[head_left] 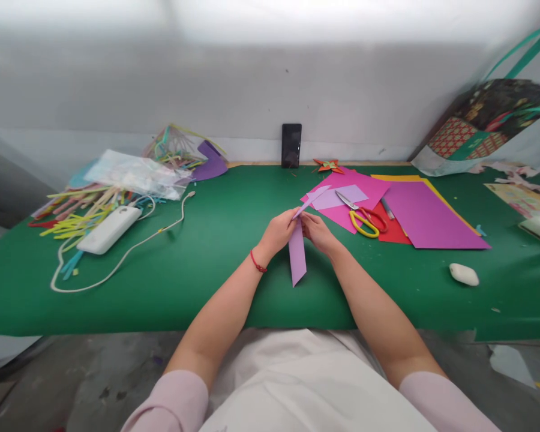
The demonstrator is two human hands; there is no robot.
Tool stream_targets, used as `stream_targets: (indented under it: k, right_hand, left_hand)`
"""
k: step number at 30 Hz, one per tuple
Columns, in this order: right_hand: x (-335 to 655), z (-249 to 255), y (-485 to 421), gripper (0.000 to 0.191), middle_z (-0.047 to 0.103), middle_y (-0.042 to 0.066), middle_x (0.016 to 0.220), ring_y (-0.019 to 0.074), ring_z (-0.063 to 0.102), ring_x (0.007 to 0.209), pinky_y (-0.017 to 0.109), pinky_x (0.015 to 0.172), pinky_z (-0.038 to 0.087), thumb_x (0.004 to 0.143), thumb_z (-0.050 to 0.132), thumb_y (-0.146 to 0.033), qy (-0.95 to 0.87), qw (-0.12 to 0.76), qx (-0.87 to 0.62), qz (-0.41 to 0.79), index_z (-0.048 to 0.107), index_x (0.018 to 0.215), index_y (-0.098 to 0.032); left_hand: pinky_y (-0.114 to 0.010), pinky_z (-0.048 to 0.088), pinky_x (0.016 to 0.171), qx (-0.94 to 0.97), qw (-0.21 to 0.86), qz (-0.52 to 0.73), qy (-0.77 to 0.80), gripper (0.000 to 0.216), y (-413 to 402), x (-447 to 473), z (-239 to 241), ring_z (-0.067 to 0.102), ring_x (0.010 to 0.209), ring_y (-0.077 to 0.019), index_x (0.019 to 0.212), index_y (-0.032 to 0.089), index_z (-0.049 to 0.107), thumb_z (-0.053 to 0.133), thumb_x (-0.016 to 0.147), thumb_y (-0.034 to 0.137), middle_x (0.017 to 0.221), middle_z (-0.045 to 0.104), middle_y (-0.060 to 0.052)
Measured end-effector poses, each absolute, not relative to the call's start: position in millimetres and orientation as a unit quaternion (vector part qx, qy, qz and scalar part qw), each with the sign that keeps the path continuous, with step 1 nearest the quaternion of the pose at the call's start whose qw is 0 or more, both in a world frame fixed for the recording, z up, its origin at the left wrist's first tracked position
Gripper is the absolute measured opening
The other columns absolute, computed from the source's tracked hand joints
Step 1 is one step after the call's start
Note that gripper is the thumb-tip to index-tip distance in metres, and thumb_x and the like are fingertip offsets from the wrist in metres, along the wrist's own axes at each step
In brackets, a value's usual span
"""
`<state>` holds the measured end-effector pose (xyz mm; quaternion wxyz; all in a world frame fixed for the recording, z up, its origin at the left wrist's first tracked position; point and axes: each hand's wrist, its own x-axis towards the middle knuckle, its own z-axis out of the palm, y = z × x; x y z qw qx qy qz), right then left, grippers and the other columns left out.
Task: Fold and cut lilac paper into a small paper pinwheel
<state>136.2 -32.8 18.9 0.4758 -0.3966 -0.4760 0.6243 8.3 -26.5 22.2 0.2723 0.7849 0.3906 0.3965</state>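
Both hands grip a folded strip of lilac paper (297, 255) above the green table. My left hand (279, 231) pinches it near its middle, fingers closed. From the other side my right hand (318, 233) closes on the same paper, its fingertips partly hidden behind the fold. One end of the paper hangs down toward me; another end points up and away to the right. Just beyond my right hand lie scissors (364, 223) with yellow and red handles. Their blades rest by a lilac paper piece (344, 197) on pink sheets (373, 187).
Purple card (436, 219) lies at the right, near a white oval case (464, 274). A black phone (291, 146) leans on the wall beside an orange paper star (328, 165). At left are a white power bank (110, 230), its cable (130, 252) and colourful strips (78, 222).
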Motion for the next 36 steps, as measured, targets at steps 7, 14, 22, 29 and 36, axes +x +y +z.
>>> stream_targets:
  k: [7,14,22,29,36]
  right_hand:
    - [137.9,16.7,-27.6,0.034,0.052,-0.004,0.055,0.0101,0.049,0.050,0.023,0.048,0.040,0.068,0.065,-0.050,-0.448,0.480,-0.431,0.619,0.061,0.076,-0.017]
    - [146.9,33.8,-36.4,0.037,0.062,0.002,0.058,0.0148,0.059,0.052,0.028,0.053,0.049,0.069,0.063,-0.053,-0.506,0.446,-0.373,0.636,0.062,0.074,-0.017]
    - [151.4,32.2,-37.7,0.029,0.061,-0.001,0.065,0.0126,0.056,0.052,0.027,0.050,0.049,0.067,0.069,-0.041,-0.494,0.423,-0.353,0.672,0.065,0.086,-0.019]
    - [150.5,38.4,-42.1,0.025,0.067,0.005,0.073,0.0155,0.061,0.060,0.026,0.051,0.051,0.066,0.071,-0.036,-0.474,0.393,-0.310,0.725,0.065,0.082,-0.017]
    - [154.3,39.3,-39.3,0.019,0.070,0.006,0.069,0.0139,0.063,0.056,0.023,0.050,0.052,0.068,0.071,-0.031,-0.464,0.393,-0.324,0.725,0.064,0.075,-0.014]
  left_hand:
    - [-0.034,0.042,0.093,0.661,0.382,0.468,0.445,0.029,-27.6,24.5,20.7,0.058,0.102,-0.0189,0.108,0.015,0.060,0.041,0.088,0.020,0.101,0.066,-0.008]
    - [-0.025,0.043,0.051,0.510,0.688,0.422,0.296,0.044,-28.1,15.9,30.1,0.046,0.046,-0.0105,0.113,0.014,0.059,0.035,0.091,0.043,0.047,0.041,0.004]
    - [-0.024,0.043,0.047,0.470,0.728,0.428,0.256,0.035,-26.6,14.6,23.1,0.049,0.052,-0.0108,0.106,0.014,0.063,0.053,0.083,0.040,0.055,0.050,0.001]
    - [-0.022,0.040,0.040,0.461,0.734,0.427,0.257,0.041,-27.5,11.8,29.0,0.041,0.038,-0.0075,0.106,0.013,0.063,0.057,0.080,0.044,0.042,0.037,0.008]
    - [-0.023,0.041,0.045,0.439,0.761,0.421,0.225,0.041,-33.4,16.9,33.2,0.044,0.041,-0.0086,0.100,0.009,0.064,0.055,0.082,0.044,0.041,0.040,0.006]
